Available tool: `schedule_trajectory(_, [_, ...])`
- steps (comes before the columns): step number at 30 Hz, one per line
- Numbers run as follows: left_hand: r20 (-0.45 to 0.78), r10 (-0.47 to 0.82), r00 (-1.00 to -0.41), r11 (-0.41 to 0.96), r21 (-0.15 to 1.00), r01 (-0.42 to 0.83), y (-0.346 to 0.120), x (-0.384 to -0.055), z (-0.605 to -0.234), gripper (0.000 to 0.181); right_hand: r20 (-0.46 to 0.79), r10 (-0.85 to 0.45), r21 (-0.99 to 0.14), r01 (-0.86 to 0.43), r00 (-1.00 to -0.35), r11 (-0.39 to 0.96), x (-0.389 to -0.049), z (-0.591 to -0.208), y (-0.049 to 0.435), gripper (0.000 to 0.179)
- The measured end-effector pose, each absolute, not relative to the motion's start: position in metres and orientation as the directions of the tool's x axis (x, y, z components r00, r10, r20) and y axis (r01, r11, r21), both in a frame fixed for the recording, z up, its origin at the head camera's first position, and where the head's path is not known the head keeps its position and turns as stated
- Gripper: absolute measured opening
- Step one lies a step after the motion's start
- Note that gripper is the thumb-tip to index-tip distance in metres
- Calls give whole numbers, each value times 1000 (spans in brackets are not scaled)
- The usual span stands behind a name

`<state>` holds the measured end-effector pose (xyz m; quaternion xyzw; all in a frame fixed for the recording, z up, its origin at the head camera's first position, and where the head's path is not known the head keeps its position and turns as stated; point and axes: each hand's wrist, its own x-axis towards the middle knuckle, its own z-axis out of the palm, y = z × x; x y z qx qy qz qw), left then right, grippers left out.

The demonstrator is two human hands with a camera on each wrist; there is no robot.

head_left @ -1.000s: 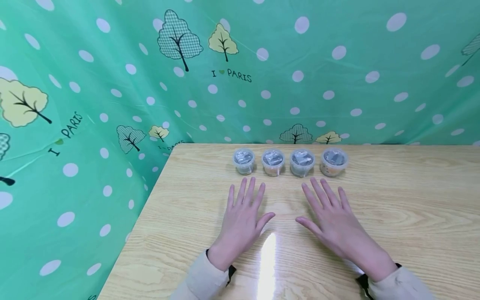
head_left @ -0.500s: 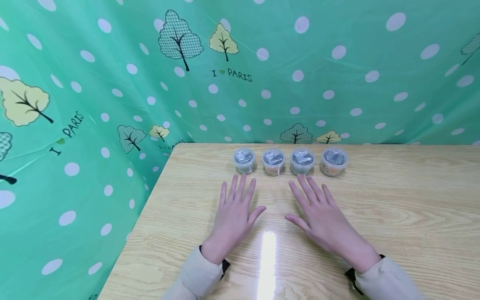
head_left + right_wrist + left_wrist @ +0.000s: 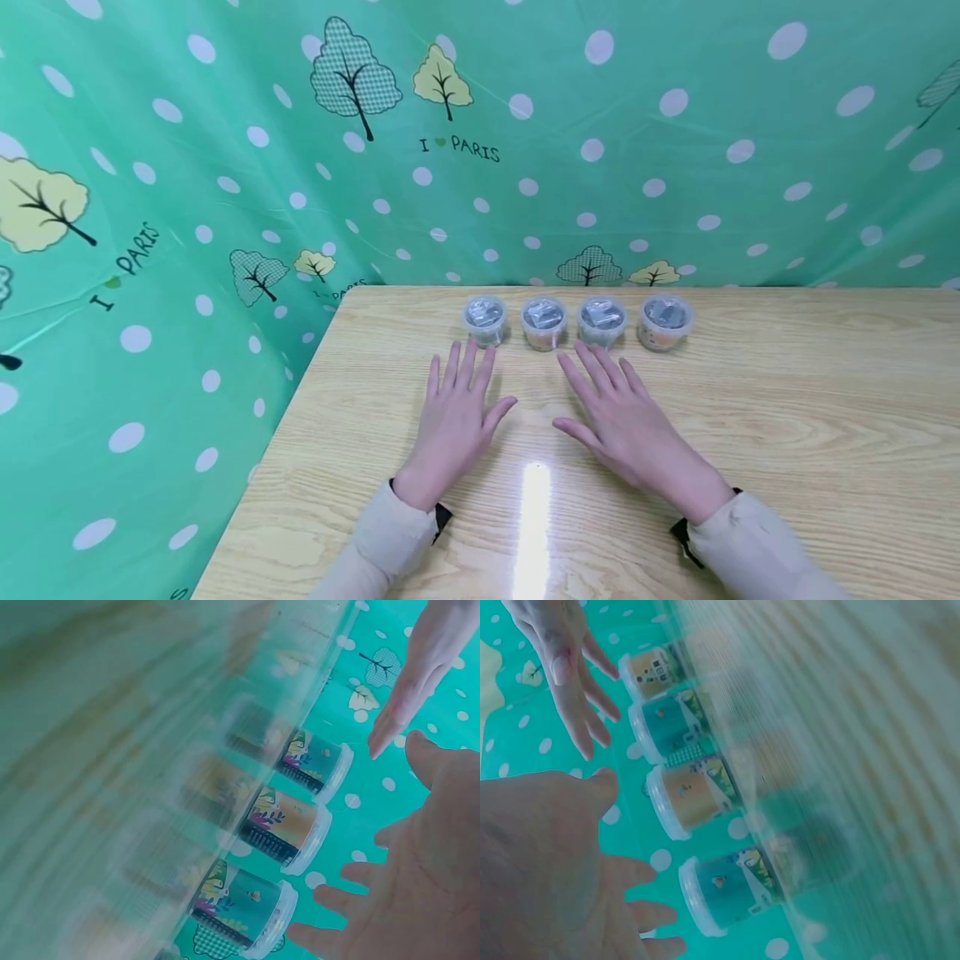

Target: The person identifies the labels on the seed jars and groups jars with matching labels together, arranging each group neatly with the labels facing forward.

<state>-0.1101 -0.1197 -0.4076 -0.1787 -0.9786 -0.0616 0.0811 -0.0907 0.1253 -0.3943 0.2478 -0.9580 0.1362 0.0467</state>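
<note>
Sleeves (image 3: 390,533) cut off at near side of table (image 3: 810,392). Label print on tubs (image 3: 543,321) too small to read; contents under lids hard to make out. Fourth tub almost wholly cropped from right wrist view. Fingertips overlap tubs in head view; contact cannot be told. Tubs upright, row of four along table's far edge; translucent lids, sides alternating teal and orange. Left hand (image 3: 452,425), right hand (image 3: 628,425) over table, fingers spread wide, holding nothing.

Head view above, 2 wrist views sharing tubs (image 3: 699,793)
</note>
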Motion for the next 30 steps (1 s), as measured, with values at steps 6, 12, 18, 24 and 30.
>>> schedule_trajectory(6, [161,318,-934,934,118,338,-122,-113,-404,72,184,-481,-219,-513,-857,830,-96,-395,119,80])
schedule_trajectory(12, [182,309,-933,936,117,333,-125,-118,-403,72,213,-495,-205,-534,-843,820,-101,-396,114,81])
schedule_trajectory(18, [210,295,-932,937,127,325,-128,-124,-402,72,256,-504,-201,-556,-825,807,-108,-395,106,82])
schedule_trajectory(24, [233,286,-929,930,168,328,-132,-130,-401,71,274,-507,-213,-566,-817,796,-117,-393,98,84])
schedule_trajectory(30, [253,275,-928,927,188,325,-137,-137,-401,71,268,-501,-254,-562,-823,787,-125,-392,89,82])
